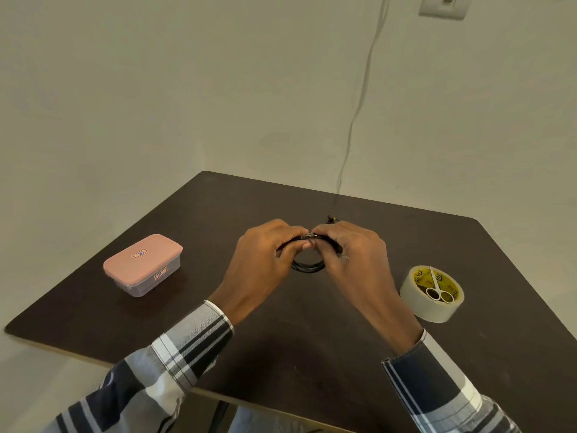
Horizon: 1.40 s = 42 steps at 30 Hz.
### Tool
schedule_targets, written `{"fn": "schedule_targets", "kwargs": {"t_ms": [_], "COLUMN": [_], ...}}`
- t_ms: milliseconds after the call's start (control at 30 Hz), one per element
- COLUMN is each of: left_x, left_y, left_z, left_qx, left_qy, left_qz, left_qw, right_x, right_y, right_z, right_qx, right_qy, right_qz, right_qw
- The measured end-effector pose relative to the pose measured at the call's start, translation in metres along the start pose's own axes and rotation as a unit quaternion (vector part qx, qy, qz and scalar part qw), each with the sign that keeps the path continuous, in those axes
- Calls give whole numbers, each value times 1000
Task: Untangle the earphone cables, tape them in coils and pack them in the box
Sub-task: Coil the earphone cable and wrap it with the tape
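Both hands meet above the middle of a dark table (312,354). The left hand (265,257) and the right hand (349,254) each pinch the top of a black coil of earphone cable (307,266), fingertips nearly touching one another. The lower arc of the coil hangs between the two hands; its sides are hidden behind the fingers. A small shiny strip, probably tape (309,235), sits on the coil where the fingertips meet. Just beyond the right hand, a dark plug end (331,218) pokes out; whether it belongs to the coil cannot be told.

Well to the left of the left hand stands a clear box (146,276) closed with a pink lid (142,254), a label on the lid and another on the side wall. To the right of the right hand, near the wrist, a roll of tape (415,295) lies flat on the table, and a small pair of scissors (437,285) rests across its top. A thin cord (359,107) runs down the wall beyond the hands. Both sleeves (187,354) are striped.
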<state>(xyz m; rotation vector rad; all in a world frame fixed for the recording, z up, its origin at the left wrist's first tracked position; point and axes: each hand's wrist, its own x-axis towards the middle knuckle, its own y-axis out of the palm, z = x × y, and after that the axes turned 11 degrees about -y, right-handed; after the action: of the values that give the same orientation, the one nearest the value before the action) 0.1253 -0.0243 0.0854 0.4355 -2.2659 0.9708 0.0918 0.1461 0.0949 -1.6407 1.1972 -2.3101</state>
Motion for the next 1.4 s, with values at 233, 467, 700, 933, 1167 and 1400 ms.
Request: {"fn": "schedule_targets", "kwargs": {"t_ms": [233, 467, 700, 933, 1167, 1400], "left_x": [-5, 0, 7, 9, 7, -3], "left_y": [-2, -6, -20, -21, -13, -6], "left_z": [-1, -11, -14, -11, -13, -10], "left_qx": [54, -144, -341, -429, -435, -407], "left_qy": [-32, -238, -401, -452, -463, -442], "left_qz": [28, 102, 191, 210, 174, 167], "left_qw": [998, 955, 829, 754, 752, 782], "right_x": [5, 7, 5, 1, -2, -6], "right_y": [-8, -14, -26, -25, -14, -6], "right_z": [0, -3, -9, -9, -3, -2], "right_qx": [105, 320, 469, 499, 462, 453], "right_qy": [147, 271, 295, 300, 310, 319], "right_qz": [134, 106, 116, 118, 40, -19], "right_qw": [974, 902, 824, 804, 830, 832]}}
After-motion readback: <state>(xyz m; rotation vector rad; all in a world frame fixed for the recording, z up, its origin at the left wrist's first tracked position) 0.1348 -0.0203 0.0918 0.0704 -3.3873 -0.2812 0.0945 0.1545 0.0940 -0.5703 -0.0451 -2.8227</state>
